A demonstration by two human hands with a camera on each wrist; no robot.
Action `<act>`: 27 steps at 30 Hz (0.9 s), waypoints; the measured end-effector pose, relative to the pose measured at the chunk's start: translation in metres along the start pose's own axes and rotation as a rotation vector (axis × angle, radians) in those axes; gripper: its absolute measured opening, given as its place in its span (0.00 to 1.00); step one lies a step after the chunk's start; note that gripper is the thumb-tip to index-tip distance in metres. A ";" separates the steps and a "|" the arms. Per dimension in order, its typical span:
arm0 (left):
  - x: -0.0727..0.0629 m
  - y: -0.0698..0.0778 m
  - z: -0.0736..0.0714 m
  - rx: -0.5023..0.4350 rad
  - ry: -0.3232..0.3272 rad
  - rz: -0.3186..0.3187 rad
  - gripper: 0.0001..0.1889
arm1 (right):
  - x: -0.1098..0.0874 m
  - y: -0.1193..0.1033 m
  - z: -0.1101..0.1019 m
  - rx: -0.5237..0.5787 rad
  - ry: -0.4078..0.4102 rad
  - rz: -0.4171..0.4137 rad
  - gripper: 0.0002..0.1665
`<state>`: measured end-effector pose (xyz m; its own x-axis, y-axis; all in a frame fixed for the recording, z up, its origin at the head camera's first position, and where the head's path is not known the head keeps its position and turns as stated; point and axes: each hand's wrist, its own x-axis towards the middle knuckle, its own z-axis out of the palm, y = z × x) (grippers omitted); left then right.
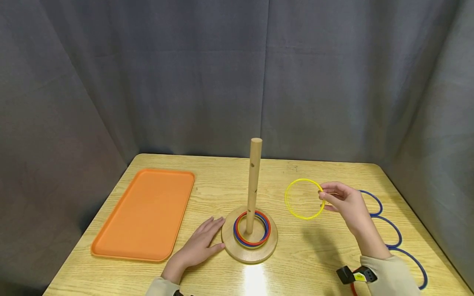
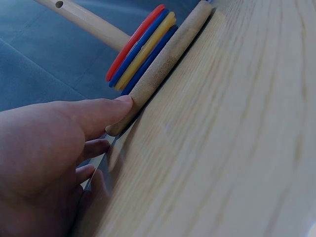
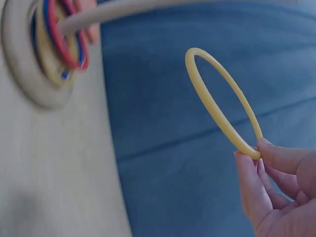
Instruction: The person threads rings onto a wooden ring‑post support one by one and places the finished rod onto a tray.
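One yellow ring (image 3: 209, 102) is pinched by perhaps three right fingers (image 3: 251, 190).

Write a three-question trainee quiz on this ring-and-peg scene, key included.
1. Which hand pinches the raised yellow ring?
2. What colour is the top ring around the wooden peg? A) blue B) red C) yellow
3. Fill in: in the head view, the orange tray lies to the ____ of the peg's round base.

Key:
1. The right hand.
2. B, red.
3. left
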<state>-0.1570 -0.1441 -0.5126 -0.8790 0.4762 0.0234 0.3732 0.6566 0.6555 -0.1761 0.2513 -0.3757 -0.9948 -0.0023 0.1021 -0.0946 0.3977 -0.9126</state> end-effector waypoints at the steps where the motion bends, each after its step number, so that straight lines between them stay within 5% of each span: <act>1: 0.000 0.000 0.000 0.003 -0.001 -0.001 0.37 | 0.000 -0.005 0.003 0.017 -0.007 -0.011 0.20; 6: -0.001 0.000 -0.001 -0.004 -0.006 -0.004 0.37 | 0.001 -0.030 0.016 0.178 -0.063 -0.071 0.09; 11: -0.002 0.001 -0.002 -0.017 -0.013 -0.009 0.37 | 0.004 -0.054 0.026 0.339 -0.137 -0.143 0.09; 27: -0.001 0.000 -0.001 -0.009 -0.005 0.000 0.37 | 0.012 -0.110 0.049 0.486 -0.134 -0.241 0.10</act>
<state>-0.1566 -0.1454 -0.5115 -0.8777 0.4788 0.0198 0.3702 0.6512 0.6625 -0.1794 0.1629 -0.2937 -0.9360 -0.1704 0.3082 -0.2953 -0.0969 -0.9505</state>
